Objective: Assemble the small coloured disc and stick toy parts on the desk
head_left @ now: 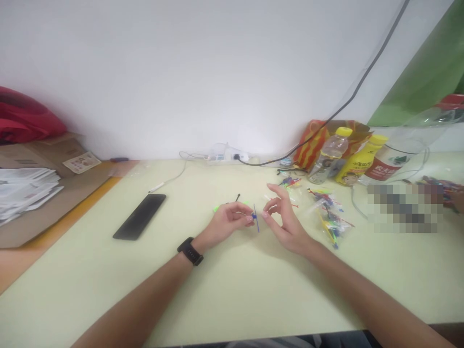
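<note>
My left hand (228, 221), with a black watch on its wrist, pinches a small blue stick with a blue hub (255, 217) just above the pale table (232, 285). My right hand (283, 217) faces it from the right, thumb and forefinger curled close to the same blue piece, the other fingers spread; whether it touches the piece I cannot tell. Small green bits (216, 208) and a black pin (238, 197) lie just behind my left hand.
A black phone (139, 216) lies at the left. Clear bags of coloured plastic pieces (331, 215) sit right of my hands. Bottles (328, 157) and a yellow bottle (358, 164) stand at the back right, a power strip (226, 155) by the wall, papers (25, 188) far left.
</note>
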A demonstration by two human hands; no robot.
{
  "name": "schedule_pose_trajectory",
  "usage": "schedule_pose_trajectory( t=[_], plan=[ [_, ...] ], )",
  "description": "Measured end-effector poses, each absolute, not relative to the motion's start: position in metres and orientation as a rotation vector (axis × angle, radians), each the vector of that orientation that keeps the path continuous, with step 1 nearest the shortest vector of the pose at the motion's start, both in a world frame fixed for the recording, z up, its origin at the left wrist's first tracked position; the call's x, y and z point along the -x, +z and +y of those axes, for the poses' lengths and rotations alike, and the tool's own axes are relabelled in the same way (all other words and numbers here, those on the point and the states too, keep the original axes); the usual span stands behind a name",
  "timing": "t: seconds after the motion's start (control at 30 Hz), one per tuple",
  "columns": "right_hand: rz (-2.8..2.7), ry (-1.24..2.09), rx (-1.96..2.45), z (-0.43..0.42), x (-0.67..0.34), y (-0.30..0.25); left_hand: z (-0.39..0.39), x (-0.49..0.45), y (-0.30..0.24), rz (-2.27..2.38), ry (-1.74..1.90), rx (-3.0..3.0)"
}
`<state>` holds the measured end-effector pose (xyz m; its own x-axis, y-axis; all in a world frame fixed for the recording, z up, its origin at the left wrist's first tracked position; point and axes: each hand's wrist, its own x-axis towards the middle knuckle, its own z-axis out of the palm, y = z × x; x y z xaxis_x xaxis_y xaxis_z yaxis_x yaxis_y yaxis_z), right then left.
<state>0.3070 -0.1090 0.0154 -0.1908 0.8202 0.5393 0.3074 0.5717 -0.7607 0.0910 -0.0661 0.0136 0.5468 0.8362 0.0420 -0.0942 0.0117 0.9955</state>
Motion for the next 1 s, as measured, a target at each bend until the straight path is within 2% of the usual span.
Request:
schedule_pose_trajectory(
  t=[0.27,0.43,0.5,1.0],
  plan=[
    [-1.733,0.583,0.951,-0.108,-0.307,0.009,-0.066,-0.091,0.012,0.713,0.869,-1.379],
    [-1.563,1.127,1.095,-0.107,-0.310,0.016,-0.068,-0.092,0.013,0.740,0.859,-1.365],
    [-1.453,1.229,1.074,-0.104,-0.311,0.019,-0.068,-0.092,0.013,0.744,0.856,-1.368],
    [-1.520,1.246,0.951,-0.099,-0.305,0.007,-0.068,-0.092,0.012,0.706,0.829,-1.390]
  ],
)
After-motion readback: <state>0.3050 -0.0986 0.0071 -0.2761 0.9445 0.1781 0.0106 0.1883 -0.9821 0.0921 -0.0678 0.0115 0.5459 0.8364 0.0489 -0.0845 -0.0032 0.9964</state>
